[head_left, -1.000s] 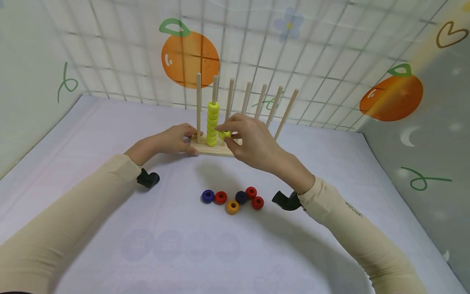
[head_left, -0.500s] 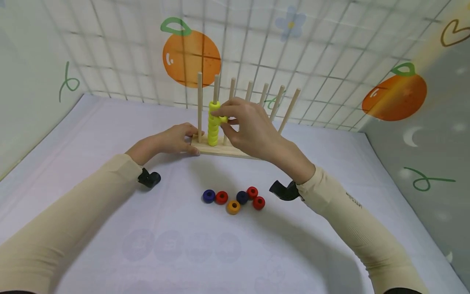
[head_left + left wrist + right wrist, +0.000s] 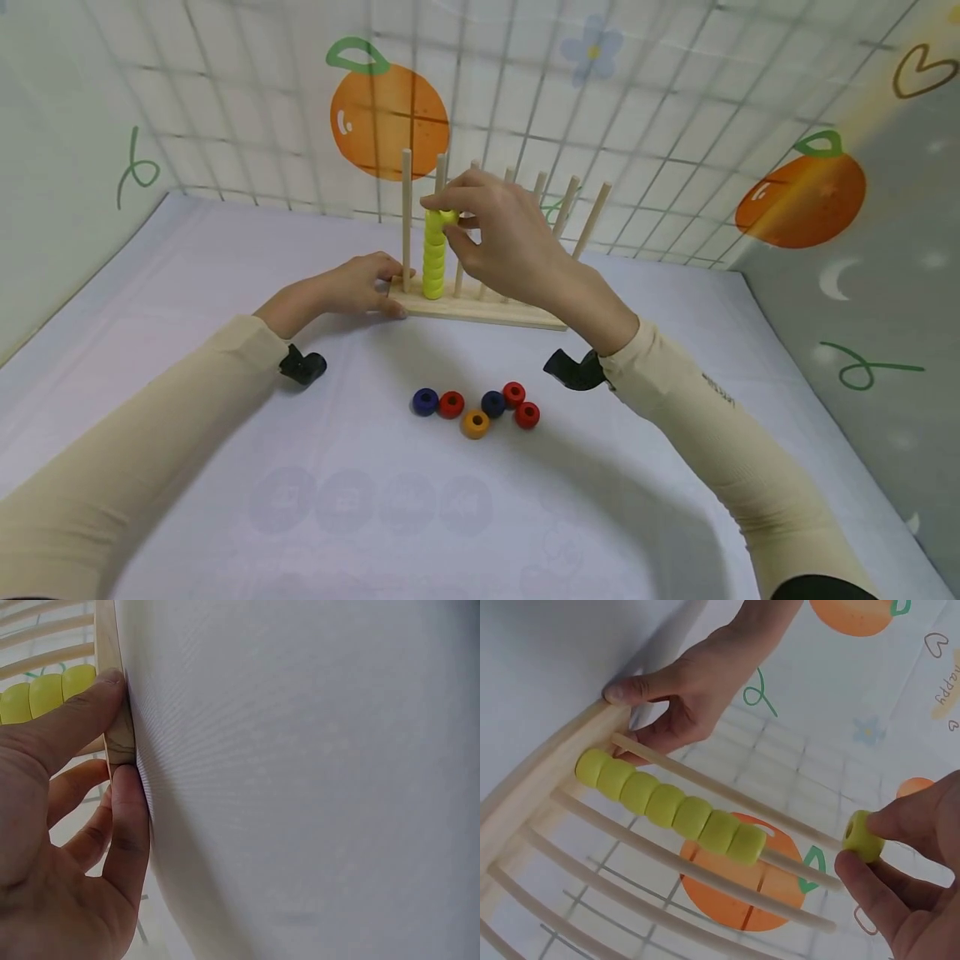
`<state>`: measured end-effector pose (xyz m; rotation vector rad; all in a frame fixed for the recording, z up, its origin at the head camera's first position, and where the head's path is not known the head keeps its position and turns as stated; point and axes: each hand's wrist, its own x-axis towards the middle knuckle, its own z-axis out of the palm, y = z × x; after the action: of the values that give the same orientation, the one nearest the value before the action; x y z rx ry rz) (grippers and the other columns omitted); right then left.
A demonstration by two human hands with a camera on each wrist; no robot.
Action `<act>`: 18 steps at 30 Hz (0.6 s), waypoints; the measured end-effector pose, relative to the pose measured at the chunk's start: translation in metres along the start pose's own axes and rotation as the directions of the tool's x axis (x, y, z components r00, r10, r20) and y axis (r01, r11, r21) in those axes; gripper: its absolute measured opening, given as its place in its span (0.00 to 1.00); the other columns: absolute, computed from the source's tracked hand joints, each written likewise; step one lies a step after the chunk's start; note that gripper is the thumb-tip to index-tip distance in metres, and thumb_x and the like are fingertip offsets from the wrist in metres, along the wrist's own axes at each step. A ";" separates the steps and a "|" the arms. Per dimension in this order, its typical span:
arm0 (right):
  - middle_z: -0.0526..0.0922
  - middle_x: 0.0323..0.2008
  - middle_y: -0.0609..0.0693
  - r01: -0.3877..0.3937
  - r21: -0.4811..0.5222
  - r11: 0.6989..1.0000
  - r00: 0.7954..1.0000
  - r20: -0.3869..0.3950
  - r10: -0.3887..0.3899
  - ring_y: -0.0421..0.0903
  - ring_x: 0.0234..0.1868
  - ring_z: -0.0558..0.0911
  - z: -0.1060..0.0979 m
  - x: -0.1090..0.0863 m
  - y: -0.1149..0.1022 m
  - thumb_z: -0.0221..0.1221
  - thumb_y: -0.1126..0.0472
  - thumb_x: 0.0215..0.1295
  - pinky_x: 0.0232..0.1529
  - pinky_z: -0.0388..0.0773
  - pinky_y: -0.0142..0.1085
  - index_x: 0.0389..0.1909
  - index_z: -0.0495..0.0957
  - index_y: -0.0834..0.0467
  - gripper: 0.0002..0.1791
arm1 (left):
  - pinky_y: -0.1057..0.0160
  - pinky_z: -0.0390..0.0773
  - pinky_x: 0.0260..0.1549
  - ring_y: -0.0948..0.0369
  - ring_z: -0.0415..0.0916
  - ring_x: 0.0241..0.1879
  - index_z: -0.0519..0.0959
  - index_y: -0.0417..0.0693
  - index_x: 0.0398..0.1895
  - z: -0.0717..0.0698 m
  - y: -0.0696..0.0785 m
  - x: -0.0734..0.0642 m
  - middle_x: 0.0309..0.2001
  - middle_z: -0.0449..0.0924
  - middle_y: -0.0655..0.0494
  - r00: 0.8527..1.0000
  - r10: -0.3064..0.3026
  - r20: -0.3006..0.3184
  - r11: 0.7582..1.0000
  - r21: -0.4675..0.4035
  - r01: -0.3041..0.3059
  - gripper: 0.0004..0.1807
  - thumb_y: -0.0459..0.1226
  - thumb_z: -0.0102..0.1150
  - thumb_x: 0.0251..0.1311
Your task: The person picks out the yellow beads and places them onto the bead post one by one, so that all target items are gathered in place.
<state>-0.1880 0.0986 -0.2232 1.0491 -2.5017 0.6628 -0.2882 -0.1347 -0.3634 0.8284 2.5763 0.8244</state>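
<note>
A wooden peg stand (image 3: pixel 487 311) with several upright pegs stands at the back of the table. On its second peg from the left is a column of yellow beads (image 3: pixel 664 804), with bare peg showing above it. My left hand (image 3: pixel 348 287) grips the left end of the base, thumb (image 3: pixel 82 712) on one face and fingers round the other side. Between thumb and fingertips my right hand (image 3: pixel 513 237) pinches another yellow bead (image 3: pixel 866 838). In the right wrist view this bead is off the pegs, close to the peg tips, its hole facing them.
Loose beads lie in front of the stand: a blue bead (image 3: pixel 425 402), a dark blue bead (image 3: pixel 493 404), an orange bead (image 3: pixel 476 424) and red beads (image 3: pixel 451 405). Behind the stand rises a grid-patterned cloth wall (image 3: pixel 645 125) with printed oranges.
My right hand has risen and shifted left, carrying the pinched yellow bead from beside the column up towards the peg tops. The left hand stays at the base end.
</note>
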 end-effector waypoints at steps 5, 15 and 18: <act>0.83 0.47 0.52 -0.002 -0.006 1.000 1.000 -0.011 0.002 0.46 0.45 0.83 -0.006 0.004 0.000 0.56 0.73 0.66 0.48 0.80 0.30 0.54 0.83 0.62 0.18 | 0.40 0.56 0.68 0.43 0.60 0.68 0.72 0.40 0.68 0.001 -0.002 0.000 0.66 0.66 0.39 1.000 -0.012 -0.001 1.000 0.000 0.012 0.34 0.40 0.70 0.60; 0.83 0.48 0.53 -0.011 -0.041 0.999 1.000 -0.026 0.010 0.47 0.46 0.83 -0.012 0.011 0.005 0.56 0.72 0.67 0.48 0.80 0.30 0.55 0.83 0.61 0.17 | 0.40 0.57 0.68 0.44 0.61 0.68 0.71 0.41 0.69 0.003 -0.003 -0.001 0.67 0.67 0.40 1.000 0.009 -0.014 0.999 0.035 -0.009 0.34 0.40 0.70 0.59; 0.83 0.49 0.53 -0.031 -0.054 0.998 0.999 -0.026 0.029 0.46 0.46 0.83 -0.014 0.014 0.006 0.57 0.71 0.68 0.48 0.79 0.29 0.55 0.83 0.60 0.17 | 0.40 0.56 0.68 0.44 0.61 0.68 0.72 0.40 0.68 0.003 -0.002 -0.001 0.66 0.67 0.40 1.000 0.012 -0.017 1.000 0.028 -0.011 0.34 0.40 0.70 0.59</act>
<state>-0.2002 0.1018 -0.2061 0.9798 -2.5038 0.6092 -0.2865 -0.1354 -0.3666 0.8485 2.6060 0.8042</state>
